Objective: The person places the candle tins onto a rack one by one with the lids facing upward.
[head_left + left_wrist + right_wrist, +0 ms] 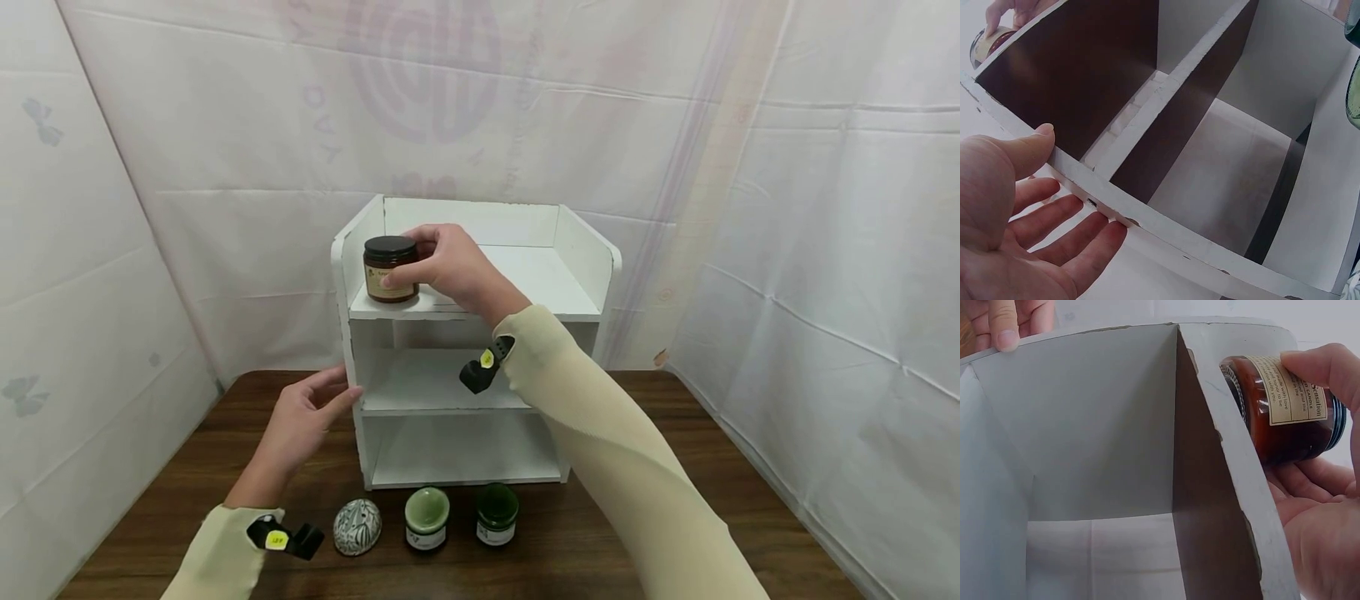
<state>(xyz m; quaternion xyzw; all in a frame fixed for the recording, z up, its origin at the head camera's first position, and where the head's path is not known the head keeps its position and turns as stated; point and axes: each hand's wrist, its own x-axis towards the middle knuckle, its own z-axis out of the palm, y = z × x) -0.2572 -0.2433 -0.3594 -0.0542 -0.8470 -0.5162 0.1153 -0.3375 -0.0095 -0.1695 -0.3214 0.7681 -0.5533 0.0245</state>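
Note:
At the left end of the top shelf is an amber candle jar (391, 269) with a black lid and cream label. My right hand (459, 268) grips it, thumb across the label and fingers behind, as the right wrist view also shows (1322, 444). The jar stands upright near the left side wall, its base right at the board. My left hand (303, 417) touches the left side panel of the white shelf unit (480, 317); in the left wrist view its thumb lies at the front edge and its loosely extended fingers (1079, 250) rest along the outer face.
On the brown wooden table (187, 500), in front of the unit, stand a black-and-white patterned rounded object (357, 527), a light green jar (427, 518) and a dark green jar (497, 514). White sheeting (247, 275) hangs behind and at both sides.

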